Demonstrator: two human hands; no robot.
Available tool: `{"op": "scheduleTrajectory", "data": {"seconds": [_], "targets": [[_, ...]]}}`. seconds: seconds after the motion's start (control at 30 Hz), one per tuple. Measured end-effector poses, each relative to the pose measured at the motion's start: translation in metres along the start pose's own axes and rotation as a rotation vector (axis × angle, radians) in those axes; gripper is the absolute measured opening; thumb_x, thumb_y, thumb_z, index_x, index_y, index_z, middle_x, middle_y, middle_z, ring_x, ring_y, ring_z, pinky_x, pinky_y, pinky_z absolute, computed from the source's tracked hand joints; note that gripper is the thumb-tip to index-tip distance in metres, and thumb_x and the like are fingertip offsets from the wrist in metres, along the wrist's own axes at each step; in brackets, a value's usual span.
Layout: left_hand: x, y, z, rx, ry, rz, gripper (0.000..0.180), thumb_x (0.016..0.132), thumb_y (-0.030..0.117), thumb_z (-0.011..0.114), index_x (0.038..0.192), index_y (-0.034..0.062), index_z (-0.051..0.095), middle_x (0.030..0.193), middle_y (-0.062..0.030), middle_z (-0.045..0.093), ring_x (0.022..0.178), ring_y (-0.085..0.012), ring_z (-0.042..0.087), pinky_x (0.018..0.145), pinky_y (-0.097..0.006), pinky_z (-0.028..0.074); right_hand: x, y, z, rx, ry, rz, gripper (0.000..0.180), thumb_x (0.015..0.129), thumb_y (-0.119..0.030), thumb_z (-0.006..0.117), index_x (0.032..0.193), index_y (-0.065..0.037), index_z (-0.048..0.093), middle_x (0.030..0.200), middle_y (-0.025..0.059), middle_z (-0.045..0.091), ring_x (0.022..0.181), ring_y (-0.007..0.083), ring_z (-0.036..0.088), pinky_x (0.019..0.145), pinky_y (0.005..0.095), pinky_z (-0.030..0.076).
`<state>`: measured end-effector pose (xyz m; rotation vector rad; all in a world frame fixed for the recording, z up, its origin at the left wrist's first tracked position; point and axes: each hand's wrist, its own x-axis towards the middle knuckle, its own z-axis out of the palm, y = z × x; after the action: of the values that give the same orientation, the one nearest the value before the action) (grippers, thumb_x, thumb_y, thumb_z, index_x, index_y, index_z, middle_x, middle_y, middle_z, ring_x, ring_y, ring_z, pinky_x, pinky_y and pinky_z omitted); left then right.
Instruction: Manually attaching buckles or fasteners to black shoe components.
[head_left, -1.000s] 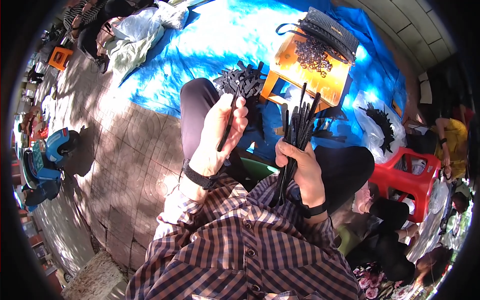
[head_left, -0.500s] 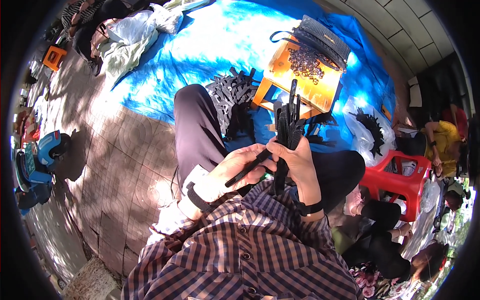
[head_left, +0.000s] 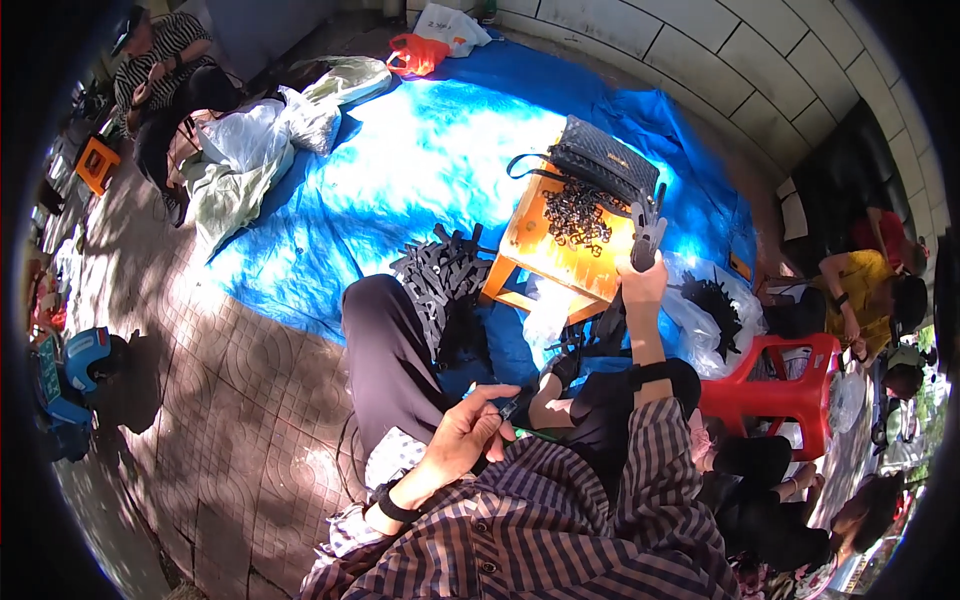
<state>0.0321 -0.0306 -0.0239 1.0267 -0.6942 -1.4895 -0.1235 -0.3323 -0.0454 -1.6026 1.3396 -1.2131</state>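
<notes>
My right hand point(head_left: 642, 278) is stretched out by the right edge of the wooden stool point(head_left: 525, 240). It grips a bundle of narrow black strips point(head_left: 648, 232) that stand up out of the fist, shiny in the sun. Over my lap, my left hand point(head_left: 466, 436) is closed, its thumb and fingers pinched around something small and dark that I cannot make out. On the stool lie a heap of small dark metal-looking pieces point(head_left: 577, 215) and a black textured pouch point(head_left: 605, 160) with a wrist loop. Beside my left knee is a large pile of black strips point(head_left: 440, 280).
A blue tarp point(head_left: 400, 140) spreads over the paving. To the right are a clear plastic bag with black pieces point(head_left: 712, 310) and a red plastic stool point(head_left: 775, 385). Other people sit at the right and far left. Pale plastic bags point(head_left: 245, 150) lie at the tarp's left edge.
My right hand has moved away from my left, forward and right to the stool's edge, carrying the bundle. My left hand has dropped lower over my lap. The view has tilted up.
</notes>
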Motion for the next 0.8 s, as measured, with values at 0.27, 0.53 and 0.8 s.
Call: {"op": "scheduleTrajectory", "data": {"seconds": [0.27,0.53,0.8], "targets": [[0.012,-0.009,-0.008,-0.106,0.013,-0.083,0.030,0.098,0.009,0.041,0.127,0.0031,0.046,0.078,-0.0049,0.060,0.058,-0.0054,0.052,0.056,-0.018,0.045,0.047,0.031,0.025,-0.452,-0.068,-0.034,0.044,0.072,-0.024,0.069,0.108,-0.002,0.055,0.094,0.0214,0.064,0.089,0.0383,0.061,0.077,0.0431,0.049],[0.002,-0.021,0.001,-0.174,0.010,-0.164,0.028,0.098,0.009,0.042,0.124,0.0030,0.049,0.078,-0.0045,0.060,0.058,-0.0049,0.050,0.057,-0.017,0.043,0.022,0.023,0.027,-0.535,-0.117,-0.225,0.049,0.075,-0.023,0.064,0.121,-0.011,0.052,0.113,0.0170,0.060,0.105,0.0347,0.056,0.089,0.0426,0.045],[-0.006,-0.035,0.008,0.004,-0.169,-0.190,0.026,0.095,0.011,0.050,0.118,-0.0001,0.049,0.077,-0.0054,0.061,0.053,-0.0025,0.047,0.050,-0.015,0.039,0.018,0.008,0.013,0.242,-0.268,0.044,0.017,0.073,-0.006,0.067,0.086,-0.002,0.056,0.067,0.0015,0.058,0.055,0.0065,0.052,0.053,0.0204,0.041]]}}
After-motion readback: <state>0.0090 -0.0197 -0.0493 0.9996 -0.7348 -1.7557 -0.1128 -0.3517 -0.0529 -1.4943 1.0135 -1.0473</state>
